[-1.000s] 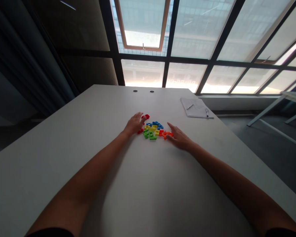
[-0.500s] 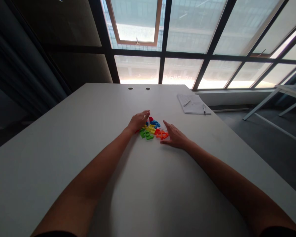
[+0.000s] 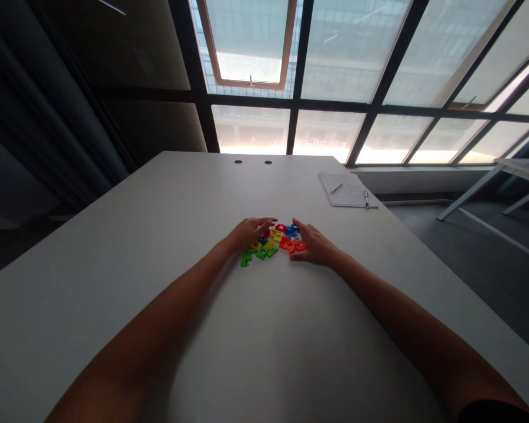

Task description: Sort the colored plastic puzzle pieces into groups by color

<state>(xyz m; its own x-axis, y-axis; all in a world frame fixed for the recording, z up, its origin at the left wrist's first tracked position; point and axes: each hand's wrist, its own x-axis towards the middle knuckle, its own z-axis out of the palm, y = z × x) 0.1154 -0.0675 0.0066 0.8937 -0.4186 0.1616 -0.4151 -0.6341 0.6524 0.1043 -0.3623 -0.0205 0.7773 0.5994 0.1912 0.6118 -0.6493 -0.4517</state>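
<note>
A loose heap of small coloured plastic pieces lies on the white table between my hands. Green pieces (image 3: 264, 252) are at the near left, with yellow ones (image 3: 275, 236) in the middle. Orange-red pieces (image 3: 291, 245) lie on the right, blue ones (image 3: 292, 230) behind them, and a red piece (image 3: 281, 227) sits at the back. My left hand (image 3: 250, 231) reaches over the heap's left edge, fingers stretched out, hiding part of it. My right hand (image 3: 314, 243) borders the right side, thumb and fingers spread around the orange-red pieces. Neither hand visibly grips a piece.
The white table (image 3: 194, 194) stretches toward large windows. Stacked paper sheets (image 3: 344, 191) with a white pen (image 3: 336, 188) and a second pen (image 3: 367, 200) lie at the back right. Two round holes are near the far edge. Another table (image 3: 515, 167) stands at right.
My left hand has come down over the heap's left side. The pieces have shifted and spread, with one green piece now farther left and nearer. My right hand stays beside the orange-red pieces.
</note>
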